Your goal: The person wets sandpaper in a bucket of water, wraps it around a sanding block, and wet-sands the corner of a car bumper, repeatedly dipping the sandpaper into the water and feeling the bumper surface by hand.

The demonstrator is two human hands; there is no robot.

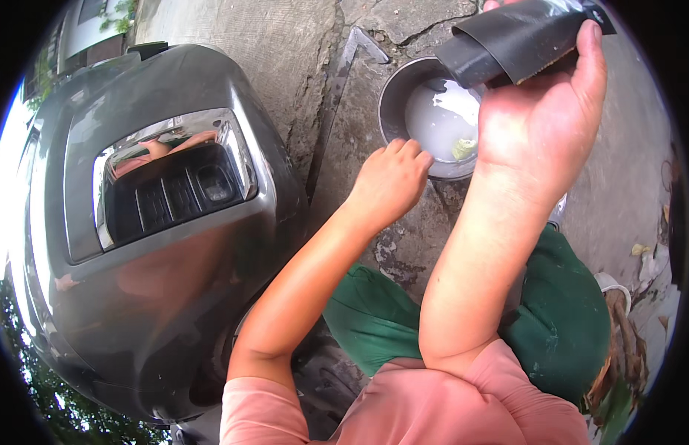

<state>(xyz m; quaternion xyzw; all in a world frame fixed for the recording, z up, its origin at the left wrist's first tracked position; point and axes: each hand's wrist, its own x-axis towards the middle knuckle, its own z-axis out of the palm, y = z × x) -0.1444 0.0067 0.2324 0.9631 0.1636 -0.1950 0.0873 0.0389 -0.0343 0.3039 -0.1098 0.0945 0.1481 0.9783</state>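
My right hand point(541, 122) is raised at the upper right and gripping a black flexible sheet point(526, 46), which is bent over in wide folds. Just below that sheet stands a round grey bucket point(392, 93) with cloudy, whitish water point(442, 119) in it. Something yellowish-green point(464, 148), perhaps a sponge, lies in the water by the rim. My left hand point(392, 182) is beside the bucket's near-left rim, its fingers curled in. The back of the hand faces up, so whatever may be in the fingers is hidden.
A dark grey car point(159, 282) with a chrome-framed grille point(174, 178) fills the left side. Under the bucket is cracked concrete ground point(285, 67). My knees in green trousers point(559, 319) are close below the bucket. Dry brown debris point(626, 348) lies at the far right.
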